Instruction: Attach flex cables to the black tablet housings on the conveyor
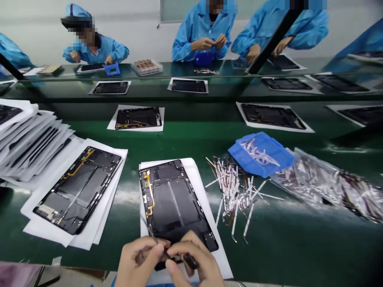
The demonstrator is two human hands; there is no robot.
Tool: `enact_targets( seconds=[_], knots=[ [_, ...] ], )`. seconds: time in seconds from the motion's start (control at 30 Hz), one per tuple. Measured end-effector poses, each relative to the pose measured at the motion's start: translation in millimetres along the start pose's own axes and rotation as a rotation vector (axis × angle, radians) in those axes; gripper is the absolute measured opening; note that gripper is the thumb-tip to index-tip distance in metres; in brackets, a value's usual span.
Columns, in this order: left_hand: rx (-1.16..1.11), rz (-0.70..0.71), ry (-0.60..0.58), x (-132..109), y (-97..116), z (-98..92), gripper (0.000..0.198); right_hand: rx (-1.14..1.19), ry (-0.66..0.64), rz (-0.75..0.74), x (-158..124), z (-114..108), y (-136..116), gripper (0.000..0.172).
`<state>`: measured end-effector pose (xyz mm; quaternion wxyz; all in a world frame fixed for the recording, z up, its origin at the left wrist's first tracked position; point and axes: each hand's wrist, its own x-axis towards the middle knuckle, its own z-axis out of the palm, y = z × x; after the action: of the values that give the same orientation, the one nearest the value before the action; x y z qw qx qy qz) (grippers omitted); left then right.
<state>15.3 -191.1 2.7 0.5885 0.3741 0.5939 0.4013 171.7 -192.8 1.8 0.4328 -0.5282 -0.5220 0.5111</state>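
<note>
Overlapping hands (191, 259) partly hiding tablet panel (172, 203)

The tablet back panel (176, 207) nearest the camera is dark and mostly matt, with a smoother, faintly shiny band down its middle and a glossy yellow flex cable (149, 191) on it. Beneath it lies a smooth white paper sheet (206, 203). The green workbench (269, 251) has a glossy, light-reflecting surface. The crumpled clear plastic bag (317, 179) shines, the blue tray (260, 153) looks like thin smooth plastic, and the loose strips (231, 191) have a white, paper-like finish. A co-worker's blue smock (203, 34) looks like smooth woven cloth
</note>
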Motion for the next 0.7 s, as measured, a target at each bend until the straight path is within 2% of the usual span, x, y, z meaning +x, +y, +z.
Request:
enact_targets(
  seconds=[0.1, 0.17, 0.3, 0.43, 0.57, 0.7],
  knots=[
    [-0.081, -0.056, -0.067, 8.2, 7.6, -4.2, 0.038, 0.091, 0.037, -0.057, 3.3, -3.5, -8.5, 0.038],
    [-0.125, -0.066, -0.103, 12.5, 12.1, -5.4, 0.036, 0.229, 0.006, -0.008, 2.6, -2.6, -11.4, 0.047],
    [-0.143, -0.101, -0.130, 15.2, 16.0, -6.6, 0.033, 0.470, -0.006, 0.081, 2.1, 2.0, -6.7, 0.031],
    [-0.124, -0.108, -0.153, 14.1, 15.8, -8.8, 0.032, 0.362, -0.053, 0.071, 5.1, 1.4, 2.2, 0.002],
    [-0.118, -0.105, -0.157, 13.4, 14.2, -11.6, 0.032, 0.272, -0.028, 0.049, 4.5, -0.2, 3.5, 0.009],
    [-0.156, -0.114, -0.155, 12.6, 13.1, -12.6, 0.032, 0.242, 0.081, 0.056, 0.8, 1.4, 0.6, 0.006]
  ],
)
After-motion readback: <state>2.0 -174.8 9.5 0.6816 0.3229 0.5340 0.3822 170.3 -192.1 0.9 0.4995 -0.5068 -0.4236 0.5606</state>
